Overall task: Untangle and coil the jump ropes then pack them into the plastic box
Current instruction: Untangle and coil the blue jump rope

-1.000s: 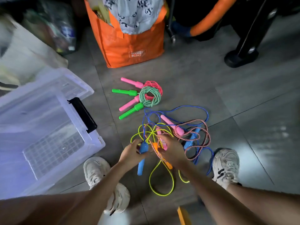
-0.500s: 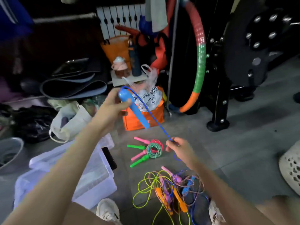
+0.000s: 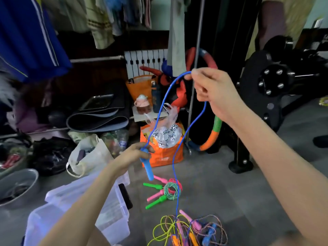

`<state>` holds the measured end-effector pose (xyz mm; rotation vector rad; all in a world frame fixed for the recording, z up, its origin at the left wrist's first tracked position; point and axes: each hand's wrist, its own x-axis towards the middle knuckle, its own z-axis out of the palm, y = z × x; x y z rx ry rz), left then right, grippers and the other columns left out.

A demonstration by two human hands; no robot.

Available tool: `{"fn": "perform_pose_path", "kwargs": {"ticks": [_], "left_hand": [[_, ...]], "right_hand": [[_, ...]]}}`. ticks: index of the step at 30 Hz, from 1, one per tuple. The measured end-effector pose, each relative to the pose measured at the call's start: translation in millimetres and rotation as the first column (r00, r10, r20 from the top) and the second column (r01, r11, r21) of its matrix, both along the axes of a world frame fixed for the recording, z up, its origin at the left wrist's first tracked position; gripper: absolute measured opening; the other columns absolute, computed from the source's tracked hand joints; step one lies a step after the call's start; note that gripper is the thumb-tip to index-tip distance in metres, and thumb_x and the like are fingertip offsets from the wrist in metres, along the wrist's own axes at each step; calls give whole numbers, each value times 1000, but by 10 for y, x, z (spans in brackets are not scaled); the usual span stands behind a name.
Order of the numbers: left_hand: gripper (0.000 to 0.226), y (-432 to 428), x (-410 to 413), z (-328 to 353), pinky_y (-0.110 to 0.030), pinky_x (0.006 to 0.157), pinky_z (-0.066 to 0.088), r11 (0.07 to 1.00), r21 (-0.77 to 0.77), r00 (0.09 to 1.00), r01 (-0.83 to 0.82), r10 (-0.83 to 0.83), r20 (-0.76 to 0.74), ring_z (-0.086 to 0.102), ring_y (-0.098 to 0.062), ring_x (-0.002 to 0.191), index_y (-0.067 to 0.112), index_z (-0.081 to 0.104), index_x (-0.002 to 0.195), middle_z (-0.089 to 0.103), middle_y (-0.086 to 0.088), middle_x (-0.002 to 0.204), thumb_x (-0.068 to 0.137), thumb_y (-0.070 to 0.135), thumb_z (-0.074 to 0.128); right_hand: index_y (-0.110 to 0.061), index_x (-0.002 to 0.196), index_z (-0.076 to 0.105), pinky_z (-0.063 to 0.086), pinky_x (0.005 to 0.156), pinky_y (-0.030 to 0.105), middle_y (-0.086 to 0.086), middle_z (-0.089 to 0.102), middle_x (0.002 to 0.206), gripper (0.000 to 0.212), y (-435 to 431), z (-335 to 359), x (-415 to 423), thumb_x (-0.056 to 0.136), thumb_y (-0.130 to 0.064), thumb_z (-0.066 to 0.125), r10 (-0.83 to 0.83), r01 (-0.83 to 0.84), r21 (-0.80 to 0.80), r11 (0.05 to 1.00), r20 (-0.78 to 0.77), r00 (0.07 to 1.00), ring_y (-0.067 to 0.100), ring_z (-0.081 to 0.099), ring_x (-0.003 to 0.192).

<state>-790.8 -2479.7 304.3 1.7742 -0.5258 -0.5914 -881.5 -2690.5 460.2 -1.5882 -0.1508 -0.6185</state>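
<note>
The left hand grips the blue handle. The right hand, higher, pinches the blue rope, whose tail drops into the tangle on the near floor. The cord looks light, limp and smooth, so it is probably best held by its handles. The plastic box sits near left.

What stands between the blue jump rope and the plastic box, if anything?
The blue jump rope is held by the left hand at its handle and pinched by the right hand, but its lower end runs down into the tangled pile of ropes on the floor. The plastic box looks open.
</note>
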Motion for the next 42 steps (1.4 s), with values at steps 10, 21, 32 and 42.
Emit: {"fn": "perform_pose_path", "kwargs": {"ticks": [10, 21, 32, 42], "left_hand": [[18, -46, -185, 184, -39, 90, 48, 963, -249, 989, 104, -127, -79, 65, -27, 88, 13, 54, 88, 70, -7, 86, 87, 31, 53], [29, 192, -194, 259, -19, 41, 10, 814, -573, 981, -100, -15, -193, 18, 1, 34, 2, 56, 93, 24, 11, 42, 96, 19, 32], [38, 580, -59, 323, -23, 49, 29, 856, -480, 981, -190, 147, -126, 36, -14, 45, 26, 44, 134, 44, 1, 51, 100, 27, 28], [45, 451, -29, 238, -27, 53, 30, 991, -40, 986, -130, 133, 100, 63, -13, 61, 42, 17, 145, 65, -9, 86, 103, 33, 28]], "right_hand": [[-17, 78, 71, 17, 46, 23, -3, 29, 47, 21, 312, -293, 226, 93, -20, 56, 65, -99, -187, 977, -177, 982, 7, 24, 45], [-13, 73, 63, 34, 48, 9, -11, 56, 48, 14, -182, -1465, 242, 83, -4, 65, -71, -53, -321, 946, -364, 929, -4, 46, 44], [-4, 78, 63, 41, 55, 24, 4, 55, 58, 15, -424, -2679, -140, 87, -16, 63, -280, 166, -242, 956, -580, 765, 13, 47, 53], [-10, 66, 65, 41, 46, 26, 5, 58, 59, 19, 24, -2001, -114, 79, -17, 52, -447, 398, -850, 344, 225, 866, 29, 59, 53]]}}
